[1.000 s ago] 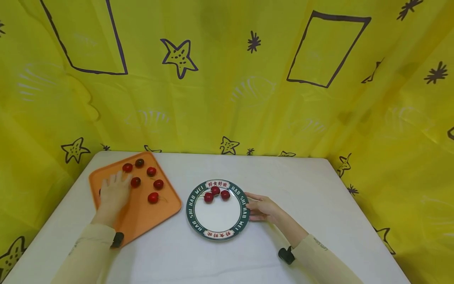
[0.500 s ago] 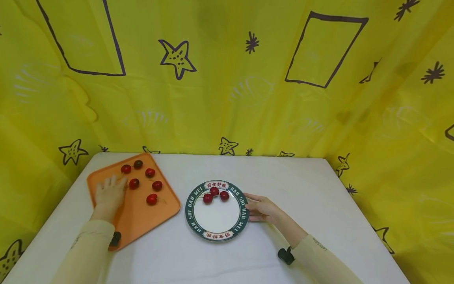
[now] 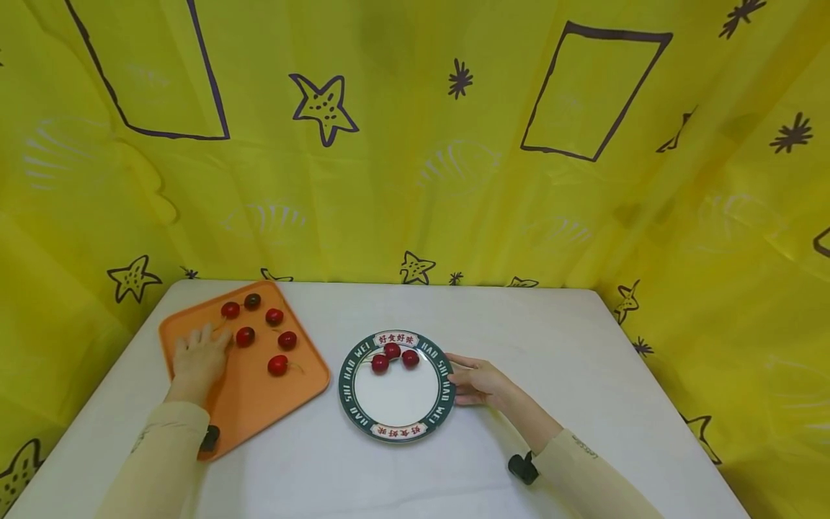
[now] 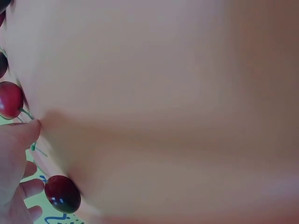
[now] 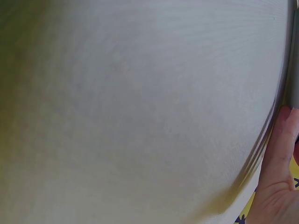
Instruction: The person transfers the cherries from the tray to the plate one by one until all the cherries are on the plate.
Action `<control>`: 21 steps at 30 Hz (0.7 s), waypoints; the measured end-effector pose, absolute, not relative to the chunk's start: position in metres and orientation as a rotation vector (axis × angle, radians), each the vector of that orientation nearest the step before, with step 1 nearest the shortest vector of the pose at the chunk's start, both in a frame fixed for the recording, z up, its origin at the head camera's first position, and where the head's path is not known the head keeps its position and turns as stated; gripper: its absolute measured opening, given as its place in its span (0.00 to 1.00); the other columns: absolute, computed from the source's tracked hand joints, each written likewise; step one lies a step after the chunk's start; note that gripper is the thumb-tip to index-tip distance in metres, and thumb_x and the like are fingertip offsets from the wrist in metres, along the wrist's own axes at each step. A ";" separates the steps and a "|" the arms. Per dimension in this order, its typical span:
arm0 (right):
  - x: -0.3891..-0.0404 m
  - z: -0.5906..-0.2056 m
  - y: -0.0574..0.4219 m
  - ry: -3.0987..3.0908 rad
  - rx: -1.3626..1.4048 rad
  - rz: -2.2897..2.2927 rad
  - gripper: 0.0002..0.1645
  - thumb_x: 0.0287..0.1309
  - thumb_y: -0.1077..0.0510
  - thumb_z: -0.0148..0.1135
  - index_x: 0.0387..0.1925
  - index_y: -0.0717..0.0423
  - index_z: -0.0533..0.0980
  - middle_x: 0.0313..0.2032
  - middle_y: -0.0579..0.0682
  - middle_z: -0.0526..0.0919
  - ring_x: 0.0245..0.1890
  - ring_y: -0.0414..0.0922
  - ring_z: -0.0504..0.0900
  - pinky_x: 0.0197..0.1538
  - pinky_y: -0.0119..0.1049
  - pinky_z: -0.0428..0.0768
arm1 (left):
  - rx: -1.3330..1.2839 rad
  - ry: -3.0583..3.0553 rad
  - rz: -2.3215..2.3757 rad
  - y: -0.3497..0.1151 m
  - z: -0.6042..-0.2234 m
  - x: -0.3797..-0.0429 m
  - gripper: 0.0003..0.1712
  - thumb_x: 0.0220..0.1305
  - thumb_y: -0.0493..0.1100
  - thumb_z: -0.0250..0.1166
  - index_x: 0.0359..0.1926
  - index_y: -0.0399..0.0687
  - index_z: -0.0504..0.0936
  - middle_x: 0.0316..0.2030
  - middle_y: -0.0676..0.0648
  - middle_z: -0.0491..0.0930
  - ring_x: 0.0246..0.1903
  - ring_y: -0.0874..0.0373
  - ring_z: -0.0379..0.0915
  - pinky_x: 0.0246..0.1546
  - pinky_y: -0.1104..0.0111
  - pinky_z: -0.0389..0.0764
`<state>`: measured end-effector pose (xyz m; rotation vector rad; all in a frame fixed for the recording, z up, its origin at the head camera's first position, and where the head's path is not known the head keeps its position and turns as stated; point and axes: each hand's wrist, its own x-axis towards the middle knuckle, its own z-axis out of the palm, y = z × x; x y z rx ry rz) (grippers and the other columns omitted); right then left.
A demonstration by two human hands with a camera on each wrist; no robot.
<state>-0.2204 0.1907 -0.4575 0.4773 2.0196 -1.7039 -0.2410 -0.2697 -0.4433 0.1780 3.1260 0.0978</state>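
In the head view my left hand reaches over the orange tray, its fingers spread and slightly bent, just left of a dark red cherry. The left wrist view shows the thumb tip at the green stem of a red cherry, with another dark cherry just beyond the other fingertips. My right hand holds the right rim of a round white plate with a green lettered border. Three cherries sit together toward the plate's far side. The right thumb lies along the plate's edge.
Several more cherries lie spread over the tray's far and right parts. Tray and plate stand apart on a white-covered table. A yellow patterned curtain hangs behind the table and along both sides.
My left hand has drawn back slightly toward me and left over the tray. The dark cherry edge seen left of it earlier is now hidden in the head view. The right hand stays on the plate.
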 end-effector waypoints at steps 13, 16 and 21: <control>-0.219 -0.457 0.191 2.017 0.456 -1.710 0.29 0.56 0.65 0.57 0.61 0.50 0.68 0.31 0.51 0.79 0.26 0.42 0.78 0.30 0.35 0.81 | 0.231 3.179 0.140 -0.267 -0.448 -0.236 0.12 0.64 0.30 0.45 0.47 0.36 0.69 0.46 0.26 0.59 0.48 0.30 0.55 0.48 0.40 0.55; -0.219 -0.457 0.191 2.021 0.455 -1.707 0.29 0.56 0.65 0.57 0.61 0.50 0.68 0.30 0.51 0.79 0.25 0.42 0.78 0.30 0.35 0.81 | 0.242 3.192 0.150 -0.267 -0.450 -0.236 0.11 0.63 0.30 0.45 0.45 0.37 0.70 0.45 0.27 0.60 0.47 0.30 0.55 0.48 0.39 0.55; -0.219 -0.457 0.191 2.022 0.459 -1.704 0.30 0.56 0.65 0.57 0.61 0.50 0.67 0.31 0.51 0.79 0.26 0.43 0.78 0.31 0.36 0.81 | 0.257 3.210 0.169 -0.268 -0.451 -0.238 0.11 0.64 0.32 0.45 0.46 0.37 0.70 0.47 0.27 0.60 0.49 0.30 0.54 0.49 0.38 0.54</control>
